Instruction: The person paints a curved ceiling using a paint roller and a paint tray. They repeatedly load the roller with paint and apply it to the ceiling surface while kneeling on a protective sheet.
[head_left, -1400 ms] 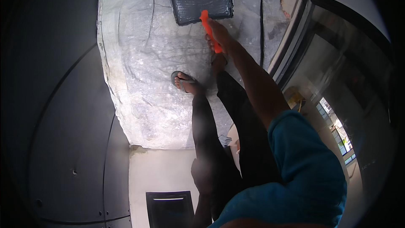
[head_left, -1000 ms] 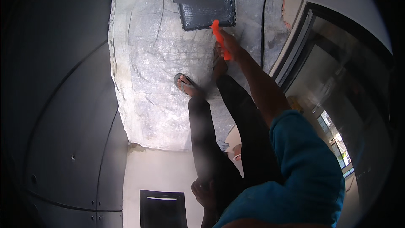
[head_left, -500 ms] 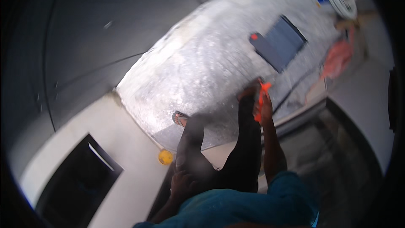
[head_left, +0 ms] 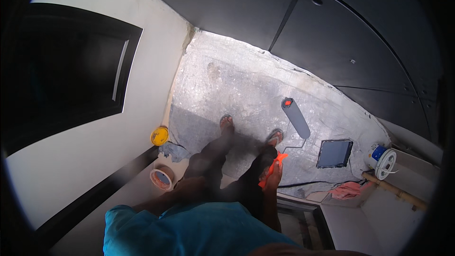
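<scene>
My right hand (head_left: 275, 176) is closed around the orange handle of a paint roller (head_left: 296, 119). The bent wire frame runs from the handle to the long grey sleeve, which is over the floor sheet, apart from the tray. To its right lies a dark-rimmed paint tray (head_left: 335, 154) with grey paint in it. My left hand (head_left: 190, 187) lies over my left thigh, fingers apart and dim, holding nothing that I can see.
A pale, wrinkled sheet (head_left: 213, 85) covers the floor beneath my sandalled feet. A white bucket (head_left: 383, 161) stands at the right, near a pinkish cloth (head_left: 345, 190) and a bamboo pole (head_left: 398, 192). Left are a yellow lid (head_left: 159, 135) and an open tub (head_left: 162, 178). Dark panels (head_left: 350, 42) rise behind.
The roller sleeve has come away from the paint tray, which it overlapped before, and is now to its left. My view has turned, bringing the open tub and more wall into sight.
</scene>
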A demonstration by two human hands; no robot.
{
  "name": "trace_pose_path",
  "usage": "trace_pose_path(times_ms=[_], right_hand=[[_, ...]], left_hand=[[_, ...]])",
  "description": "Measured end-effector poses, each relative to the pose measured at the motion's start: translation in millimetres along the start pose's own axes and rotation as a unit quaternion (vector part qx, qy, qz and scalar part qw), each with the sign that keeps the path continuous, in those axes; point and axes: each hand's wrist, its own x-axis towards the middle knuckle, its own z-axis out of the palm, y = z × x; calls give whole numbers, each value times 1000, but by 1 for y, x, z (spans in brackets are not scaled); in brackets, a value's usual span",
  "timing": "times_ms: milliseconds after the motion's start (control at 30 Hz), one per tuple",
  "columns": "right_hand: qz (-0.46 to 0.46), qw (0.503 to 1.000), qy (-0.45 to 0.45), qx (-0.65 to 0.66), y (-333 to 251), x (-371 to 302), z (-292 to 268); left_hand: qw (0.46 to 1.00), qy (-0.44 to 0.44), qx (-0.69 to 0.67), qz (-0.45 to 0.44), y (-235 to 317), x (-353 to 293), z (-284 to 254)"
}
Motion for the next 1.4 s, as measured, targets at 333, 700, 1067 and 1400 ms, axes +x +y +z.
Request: trace_pose_path(times_ms=[333, 700, 1067, 1400], right_hand=[[69, 976, -99, -179, -18, 41, 119], [-47, 974, -114, -190, 8, 52, 214], [-148, 974, -83, -152, 116, 90, 321], [-339, 890, -282, -112, 147, 200, 471]], left_hand=[[974, 183, -123, -48, -40, -4, 13], [948, 209, -222, -92, -102, -10, -12], [954, 201, -208, -83, -257, 9, -98], [846, 532, -19, 37, -371, 239, -239]])
